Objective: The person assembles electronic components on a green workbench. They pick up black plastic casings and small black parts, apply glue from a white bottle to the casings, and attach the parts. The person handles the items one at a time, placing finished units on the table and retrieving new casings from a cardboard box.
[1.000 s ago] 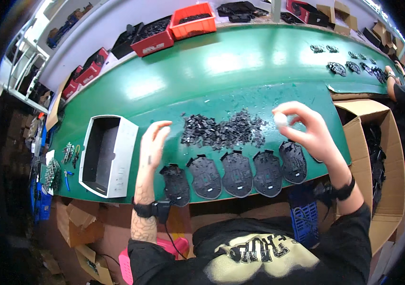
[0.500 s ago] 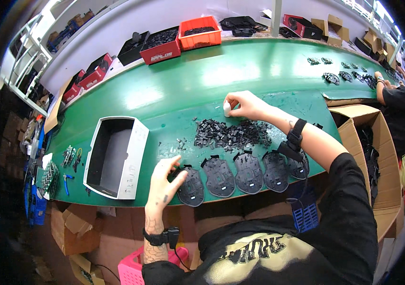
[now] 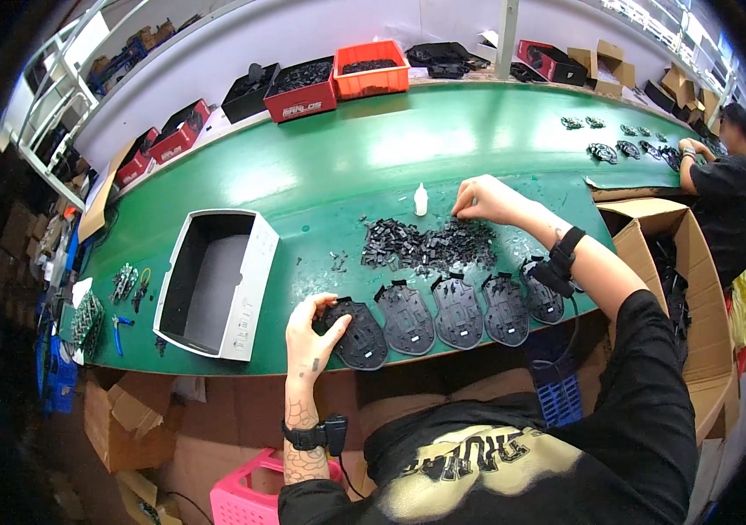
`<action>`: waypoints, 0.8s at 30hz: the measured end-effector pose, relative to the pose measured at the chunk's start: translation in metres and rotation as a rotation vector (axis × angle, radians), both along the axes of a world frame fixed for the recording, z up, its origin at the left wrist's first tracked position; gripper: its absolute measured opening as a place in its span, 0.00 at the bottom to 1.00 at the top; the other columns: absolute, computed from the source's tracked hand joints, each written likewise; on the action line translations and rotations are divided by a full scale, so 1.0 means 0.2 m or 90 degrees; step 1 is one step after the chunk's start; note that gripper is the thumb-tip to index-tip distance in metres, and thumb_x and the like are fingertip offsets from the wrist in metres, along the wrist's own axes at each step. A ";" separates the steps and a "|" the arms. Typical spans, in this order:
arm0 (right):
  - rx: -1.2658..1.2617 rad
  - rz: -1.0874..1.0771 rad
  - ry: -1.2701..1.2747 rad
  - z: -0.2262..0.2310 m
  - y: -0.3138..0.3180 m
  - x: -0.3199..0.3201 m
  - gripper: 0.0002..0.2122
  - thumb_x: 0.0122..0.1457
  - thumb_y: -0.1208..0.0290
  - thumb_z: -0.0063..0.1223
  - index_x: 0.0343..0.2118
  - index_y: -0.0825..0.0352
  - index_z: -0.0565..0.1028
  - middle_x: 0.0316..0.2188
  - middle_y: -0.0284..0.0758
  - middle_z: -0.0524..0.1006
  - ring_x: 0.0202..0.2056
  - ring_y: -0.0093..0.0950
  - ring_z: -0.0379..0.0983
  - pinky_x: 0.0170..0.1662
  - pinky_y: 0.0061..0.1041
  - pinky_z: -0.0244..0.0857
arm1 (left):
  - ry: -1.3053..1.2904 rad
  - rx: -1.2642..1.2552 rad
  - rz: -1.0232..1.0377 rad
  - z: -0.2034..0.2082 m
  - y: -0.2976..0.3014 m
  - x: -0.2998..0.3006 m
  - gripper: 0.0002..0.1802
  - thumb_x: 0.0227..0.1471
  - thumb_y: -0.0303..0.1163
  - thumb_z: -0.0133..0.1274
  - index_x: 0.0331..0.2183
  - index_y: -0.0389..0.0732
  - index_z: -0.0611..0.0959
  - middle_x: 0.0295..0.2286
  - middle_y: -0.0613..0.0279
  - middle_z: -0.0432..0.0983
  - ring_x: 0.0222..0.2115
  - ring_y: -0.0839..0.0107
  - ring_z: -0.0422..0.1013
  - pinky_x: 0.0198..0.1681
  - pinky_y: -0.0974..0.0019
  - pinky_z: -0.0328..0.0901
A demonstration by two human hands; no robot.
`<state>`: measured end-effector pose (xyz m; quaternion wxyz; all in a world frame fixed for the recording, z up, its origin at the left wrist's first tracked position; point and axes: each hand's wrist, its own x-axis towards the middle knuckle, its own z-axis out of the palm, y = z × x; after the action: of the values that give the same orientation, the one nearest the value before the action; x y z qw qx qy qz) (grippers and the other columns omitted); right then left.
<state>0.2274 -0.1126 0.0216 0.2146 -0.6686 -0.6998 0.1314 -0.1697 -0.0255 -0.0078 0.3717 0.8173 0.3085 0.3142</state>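
**Hands at a row of black shells on a green bench**

The left hand (image 3: 313,331) grips the leftmost shell (image 3: 357,332) at the bench's (image 3: 303,175) near edge, thumb and fingers clamped on its left rim. Four more shells (image 3: 459,312) lie beside it in a row; the wrist strap partly hides the rightmost. The right hand (image 3: 481,198) reaches over the parts pile (image 3: 430,245), fingertips pinched together; whether they hold anything is too small to tell. A white bottle (image 3: 421,200) stands just left of it. A white tray (image 3: 216,282) lies further left.

Left hand (image 3: 313,331) curled near body, right hand (image 3: 478,197) outstretched — fingers pinched
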 end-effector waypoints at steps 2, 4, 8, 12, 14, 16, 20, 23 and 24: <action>0.005 0.005 -0.002 -0.01 -0.01 0.00 0.08 0.45 0.74 0.60 0.30 0.67 0.81 0.27 0.37 0.77 0.29 0.32 0.75 0.35 0.27 0.69 | -0.027 -0.032 -0.002 -0.02 0.01 0.00 0.19 0.41 0.30 0.64 0.39 0.39 0.79 0.30 0.65 0.74 0.30 0.73 0.67 0.37 0.71 0.62; -0.021 -0.009 0.014 -0.01 -0.01 0.00 0.07 0.45 0.74 0.60 0.28 0.68 0.81 0.26 0.38 0.77 0.29 0.31 0.75 0.35 0.27 0.69 | -0.030 -0.027 0.003 0.00 0.00 -0.02 0.20 0.42 0.30 0.64 0.40 0.39 0.79 0.30 0.68 0.74 0.29 0.77 0.66 0.35 0.74 0.61; -0.061 -0.031 0.016 0.03 -0.03 -0.04 0.06 0.45 0.74 0.60 0.26 0.70 0.79 0.25 0.38 0.78 0.29 0.30 0.75 0.35 0.27 0.69 | -0.133 -0.187 -0.002 -0.05 0.02 -0.05 0.20 0.46 0.27 0.62 0.44 0.38 0.78 0.33 0.71 0.73 0.29 0.85 0.66 0.30 0.81 0.60; -0.044 -0.086 0.086 0.05 -0.11 0.00 0.07 0.44 0.73 0.61 0.26 0.70 0.78 0.23 0.39 0.79 0.27 0.30 0.77 0.35 0.27 0.70 | -0.210 -0.254 -0.001 -0.02 0.02 -0.05 0.21 0.49 0.23 0.57 0.47 0.34 0.76 0.38 0.64 0.72 0.34 0.81 0.69 0.37 0.78 0.66; -0.049 -0.094 0.099 0.07 -0.13 -0.01 0.06 0.45 0.74 0.60 0.26 0.70 0.78 0.23 0.38 0.79 0.27 0.27 0.76 0.35 0.25 0.70 | -0.235 -0.278 -0.001 0.00 0.04 -0.06 0.21 0.49 0.23 0.57 0.47 0.34 0.76 0.38 0.64 0.72 0.33 0.81 0.69 0.36 0.78 0.66; -0.072 -0.107 0.101 0.08 -0.17 0.00 0.06 0.45 0.76 0.59 0.28 0.70 0.78 0.24 0.37 0.79 0.28 0.25 0.76 0.35 0.24 0.69 | -0.233 -0.319 -0.012 0.04 0.04 -0.03 0.21 0.49 0.24 0.57 0.47 0.34 0.76 0.38 0.64 0.72 0.33 0.81 0.69 0.36 0.78 0.66; -0.037 -0.110 0.184 0.06 -0.21 0.02 0.10 0.47 0.75 0.58 0.34 0.68 0.78 0.27 0.35 0.79 0.29 0.23 0.74 0.35 0.21 0.68 | -0.279 -0.385 -0.119 0.14 0.04 0.19 0.21 0.49 0.25 0.55 0.48 0.35 0.76 0.39 0.63 0.72 0.33 0.80 0.68 0.36 0.79 0.65; -0.016 -0.156 0.470 0.05 -0.26 0.06 0.09 0.50 0.74 0.57 0.36 0.68 0.78 0.26 0.31 0.78 0.29 0.21 0.73 0.36 0.19 0.67 | -0.261 -0.367 -0.231 0.23 0.03 0.46 0.25 0.49 0.27 0.55 0.51 0.38 0.73 0.37 0.64 0.72 0.28 0.81 0.68 0.29 0.78 0.64; -0.043 -0.174 0.521 0.10 -0.27 0.03 0.10 0.53 0.72 0.58 0.39 0.66 0.78 0.29 0.28 0.78 0.32 0.19 0.74 0.37 0.19 0.67 | -0.174 -0.360 -0.250 0.26 0.05 0.50 0.27 0.50 0.28 0.55 0.53 0.40 0.71 0.34 0.65 0.72 0.23 0.82 0.65 0.23 0.77 0.62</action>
<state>0.2327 -0.1672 0.0416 0.4676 -0.6544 -0.4575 0.3792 -0.0691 -0.0161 0.0436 0.6735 0.6768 0.1678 0.2452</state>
